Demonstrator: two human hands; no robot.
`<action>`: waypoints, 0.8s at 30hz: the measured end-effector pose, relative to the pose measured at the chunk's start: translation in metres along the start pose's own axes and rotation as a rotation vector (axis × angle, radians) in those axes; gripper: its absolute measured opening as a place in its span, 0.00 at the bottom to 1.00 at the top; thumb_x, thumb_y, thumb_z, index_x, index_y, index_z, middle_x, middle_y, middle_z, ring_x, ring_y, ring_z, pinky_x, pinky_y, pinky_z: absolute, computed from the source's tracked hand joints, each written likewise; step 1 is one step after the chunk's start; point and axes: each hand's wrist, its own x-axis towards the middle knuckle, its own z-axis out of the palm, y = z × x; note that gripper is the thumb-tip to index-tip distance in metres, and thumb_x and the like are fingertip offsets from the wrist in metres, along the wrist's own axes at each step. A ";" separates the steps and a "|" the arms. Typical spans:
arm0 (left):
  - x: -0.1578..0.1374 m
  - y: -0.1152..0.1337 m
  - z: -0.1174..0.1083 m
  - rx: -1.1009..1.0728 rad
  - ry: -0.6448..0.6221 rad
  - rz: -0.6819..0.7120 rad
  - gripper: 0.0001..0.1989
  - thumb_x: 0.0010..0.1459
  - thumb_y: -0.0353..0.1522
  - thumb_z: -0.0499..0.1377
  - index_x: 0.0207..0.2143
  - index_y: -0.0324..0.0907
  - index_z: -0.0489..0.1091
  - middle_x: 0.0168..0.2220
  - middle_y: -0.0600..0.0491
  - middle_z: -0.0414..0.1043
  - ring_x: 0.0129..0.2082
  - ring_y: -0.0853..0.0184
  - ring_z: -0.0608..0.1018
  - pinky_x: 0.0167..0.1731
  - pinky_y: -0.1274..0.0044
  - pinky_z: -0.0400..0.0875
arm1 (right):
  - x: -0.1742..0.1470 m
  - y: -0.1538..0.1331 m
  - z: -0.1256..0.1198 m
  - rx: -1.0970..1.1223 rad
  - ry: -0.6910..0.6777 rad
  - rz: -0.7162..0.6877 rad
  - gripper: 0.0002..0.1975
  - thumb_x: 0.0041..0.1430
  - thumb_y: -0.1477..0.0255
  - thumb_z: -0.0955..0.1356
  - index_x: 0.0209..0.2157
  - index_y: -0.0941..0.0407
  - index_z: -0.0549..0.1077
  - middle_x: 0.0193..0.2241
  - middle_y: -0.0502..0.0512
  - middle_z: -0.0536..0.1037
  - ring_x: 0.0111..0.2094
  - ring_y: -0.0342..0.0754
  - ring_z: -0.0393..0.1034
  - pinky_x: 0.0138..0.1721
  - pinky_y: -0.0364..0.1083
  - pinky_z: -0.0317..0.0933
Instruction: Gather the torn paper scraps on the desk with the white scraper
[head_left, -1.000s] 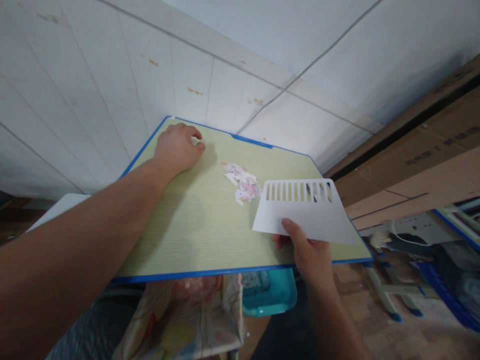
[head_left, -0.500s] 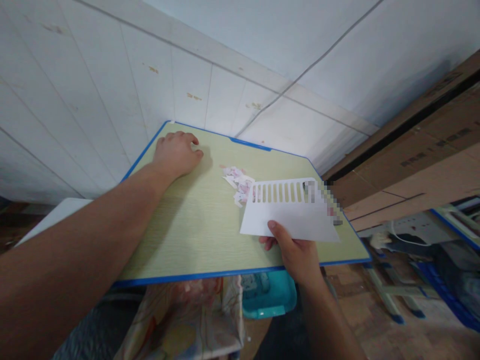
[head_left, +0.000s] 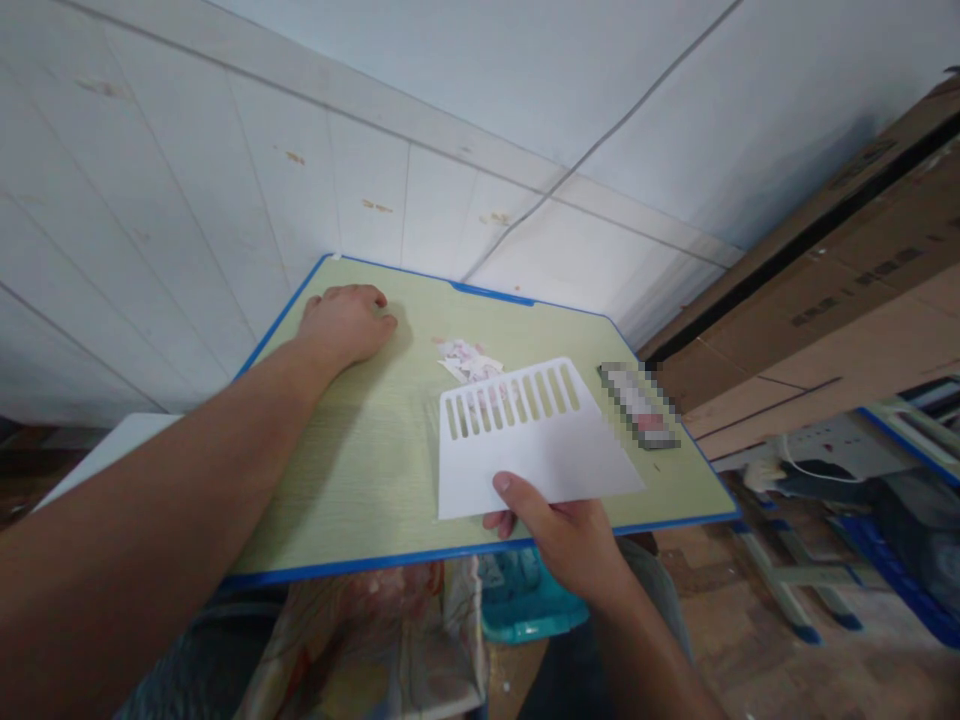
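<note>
Card (head_left: 474, 475) held over the desk (head_left: 352, 500), partly covering the scraps (head_left: 466, 355).
The right hand (head_left: 568, 538) has its fingers grasping the card's near edge; the slotted far end overlaps the scraps. Lying loose, these could scatter under a quick sweep. Farther off, the left hand (head_left: 341, 325) rests on the desk, fingers loosely curled, apparently released.

R hand (head_left: 574, 540) w/ white slotted card (head_left: 525, 460), paper scraps (head_left: 466, 358) partly behind, L hand (head_left: 346, 325) on green tbl (head_left: 360, 490)
</note>
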 end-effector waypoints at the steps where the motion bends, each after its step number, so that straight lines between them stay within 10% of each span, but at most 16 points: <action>1: 0.000 0.000 0.000 0.000 0.003 0.007 0.32 0.70 0.44 0.58 0.70 0.45 0.81 0.75 0.41 0.80 0.75 0.42 0.77 0.74 0.56 0.71 | 0.000 -0.001 0.001 0.020 -0.006 0.001 0.22 0.72 0.51 0.79 0.30 0.52 0.83 0.25 0.57 0.87 0.26 0.53 0.84 0.33 0.49 0.82; 24: -0.003 0.000 -0.001 -0.030 0.002 0.019 0.31 0.69 0.45 0.58 0.69 0.45 0.82 0.74 0.40 0.81 0.75 0.42 0.77 0.75 0.55 0.70 | -0.004 -0.001 0.002 0.033 -0.053 -0.004 0.18 0.74 0.54 0.79 0.33 0.51 0.83 0.25 0.53 0.86 0.28 0.54 0.85 0.35 0.50 0.83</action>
